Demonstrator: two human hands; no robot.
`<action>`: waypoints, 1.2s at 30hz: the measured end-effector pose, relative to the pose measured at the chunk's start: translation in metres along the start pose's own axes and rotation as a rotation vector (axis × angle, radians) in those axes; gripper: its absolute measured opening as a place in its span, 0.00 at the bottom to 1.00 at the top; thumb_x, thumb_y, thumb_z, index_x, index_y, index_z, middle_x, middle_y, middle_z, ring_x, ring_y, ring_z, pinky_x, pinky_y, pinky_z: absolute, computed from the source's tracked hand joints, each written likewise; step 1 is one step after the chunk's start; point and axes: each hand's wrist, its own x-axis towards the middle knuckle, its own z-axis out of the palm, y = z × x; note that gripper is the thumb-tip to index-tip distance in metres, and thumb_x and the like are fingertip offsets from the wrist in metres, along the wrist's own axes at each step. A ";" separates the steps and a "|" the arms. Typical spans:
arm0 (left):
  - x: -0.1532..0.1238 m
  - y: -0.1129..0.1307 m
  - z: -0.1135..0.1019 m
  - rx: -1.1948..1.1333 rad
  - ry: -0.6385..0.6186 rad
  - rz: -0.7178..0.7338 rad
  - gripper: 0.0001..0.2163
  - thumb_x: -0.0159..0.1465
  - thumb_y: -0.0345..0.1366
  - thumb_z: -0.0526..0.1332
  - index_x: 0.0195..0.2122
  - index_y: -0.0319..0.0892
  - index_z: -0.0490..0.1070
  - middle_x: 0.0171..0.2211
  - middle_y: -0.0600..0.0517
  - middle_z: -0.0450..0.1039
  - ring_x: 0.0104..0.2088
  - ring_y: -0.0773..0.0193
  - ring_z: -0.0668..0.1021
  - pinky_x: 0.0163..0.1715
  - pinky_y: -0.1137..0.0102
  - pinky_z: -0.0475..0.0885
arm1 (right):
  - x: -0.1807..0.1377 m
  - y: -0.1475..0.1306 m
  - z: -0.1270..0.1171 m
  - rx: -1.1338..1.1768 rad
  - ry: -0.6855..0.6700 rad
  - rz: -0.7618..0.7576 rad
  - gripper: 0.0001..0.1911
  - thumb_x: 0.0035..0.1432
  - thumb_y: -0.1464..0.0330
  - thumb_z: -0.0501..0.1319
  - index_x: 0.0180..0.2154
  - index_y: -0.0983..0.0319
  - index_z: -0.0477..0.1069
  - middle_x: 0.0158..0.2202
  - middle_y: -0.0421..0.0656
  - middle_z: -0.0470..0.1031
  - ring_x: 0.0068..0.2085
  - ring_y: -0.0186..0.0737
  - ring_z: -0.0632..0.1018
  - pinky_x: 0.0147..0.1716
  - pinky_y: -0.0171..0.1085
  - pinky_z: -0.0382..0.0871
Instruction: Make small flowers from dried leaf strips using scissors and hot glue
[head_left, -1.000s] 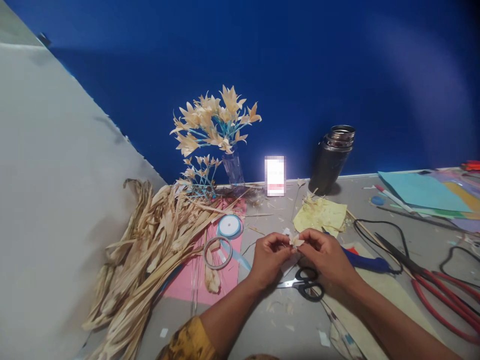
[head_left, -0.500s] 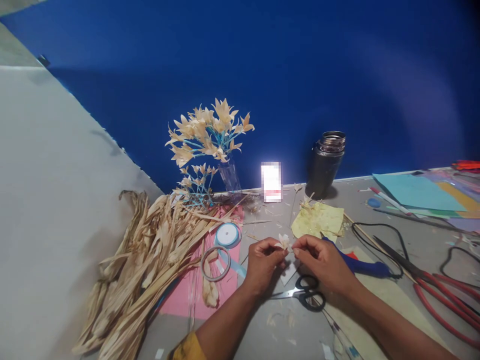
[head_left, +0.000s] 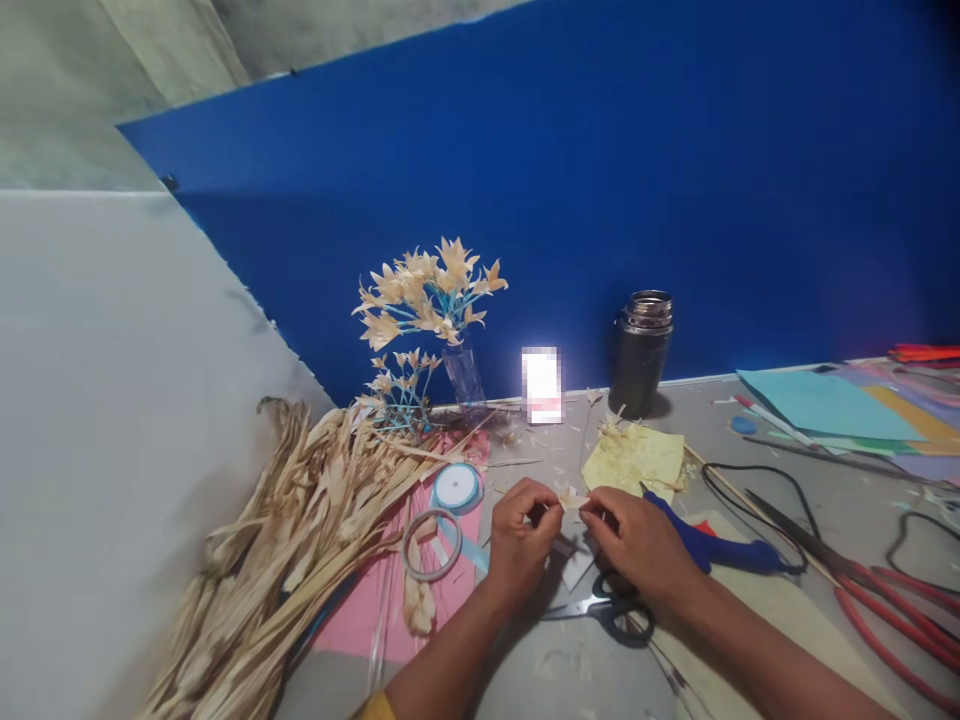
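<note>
Between my two hands is a small cream flower [head_left: 574,498] with pointed petals, made of what looks like dried husk. My left hand [head_left: 523,535] pinches it from the left side. From the right, my right hand [head_left: 634,540] has thumb and finger pressed together at its petals. Just below the hands lie black-handled scissors [head_left: 622,608] and a small white piece of paper [head_left: 577,568]. A blue glue gun [head_left: 720,548] rests beside my right hand. The flower's lower part is hidden by my fingers.
Dried husks [head_left: 300,560] are heaped at left, near a ribbon spool [head_left: 457,487] and a tape roll [head_left: 433,546]. Behind stand a vase [head_left: 465,375] of husk flowers, a lit screen [head_left: 541,385] and a dark flask [head_left: 641,360]. Red-handled shears [head_left: 862,570] lie at right.
The camera has tilted upward, so the scene sits lower in view. My fingers have shifted on the flower, which now shows less between them.
</note>
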 end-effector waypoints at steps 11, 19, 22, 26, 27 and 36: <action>0.006 -0.013 0.005 -0.260 0.015 -0.274 0.09 0.55 0.40 0.70 0.26 0.41 0.74 0.22 0.56 0.68 0.18 0.70 0.68 0.22 0.73 0.62 | -0.004 0.003 0.008 -0.129 -0.085 -0.149 0.09 0.65 0.68 0.55 0.34 0.57 0.73 0.33 0.42 0.81 0.35 0.45 0.79 0.36 0.39 0.64; 0.004 -0.013 -0.001 0.079 -0.007 0.065 0.06 0.61 0.30 0.63 0.29 0.43 0.78 0.28 0.52 0.74 0.32 0.61 0.73 0.36 0.69 0.65 | -0.004 0.005 0.007 -0.220 -0.117 -0.226 0.09 0.66 0.70 0.55 0.34 0.58 0.73 0.33 0.43 0.80 0.36 0.45 0.79 0.36 0.39 0.63; 0.005 -0.015 -0.001 0.098 -0.015 0.105 0.06 0.62 0.30 0.62 0.29 0.43 0.77 0.30 0.51 0.75 0.34 0.61 0.74 0.38 0.69 0.66 | -0.003 0.006 0.007 -0.240 -0.108 -0.237 0.10 0.66 0.71 0.55 0.34 0.58 0.73 0.33 0.44 0.80 0.35 0.45 0.79 0.35 0.39 0.63; 0.014 -0.007 -0.005 -0.060 0.064 -0.085 0.06 0.59 0.33 0.65 0.25 0.42 0.72 0.23 0.55 0.69 0.25 0.66 0.71 0.29 0.71 0.65 | -0.003 0.010 0.008 -0.237 -0.107 -0.240 0.10 0.66 0.71 0.56 0.34 0.59 0.74 0.33 0.44 0.80 0.36 0.45 0.80 0.35 0.39 0.64; 0.018 0.000 -0.010 -0.148 0.104 -0.189 0.05 0.57 0.34 0.66 0.26 0.43 0.71 0.20 0.57 0.66 0.21 0.68 0.69 0.25 0.72 0.63 | -0.003 0.011 0.008 -0.235 -0.108 -0.236 0.09 0.66 0.71 0.55 0.35 0.59 0.74 0.34 0.44 0.81 0.36 0.46 0.80 0.36 0.39 0.64; 0.019 0.092 -0.091 -0.641 0.215 -0.420 0.16 0.45 0.32 0.75 0.27 0.41 0.67 0.23 0.60 0.70 0.16 0.78 0.64 0.19 0.78 0.60 | -0.010 0.008 0.006 -0.111 0.117 -0.251 0.09 0.69 0.67 0.55 0.37 0.59 0.74 0.32 0.42 0.80 0.30 0.40 0.79 0.32 0.37 0.67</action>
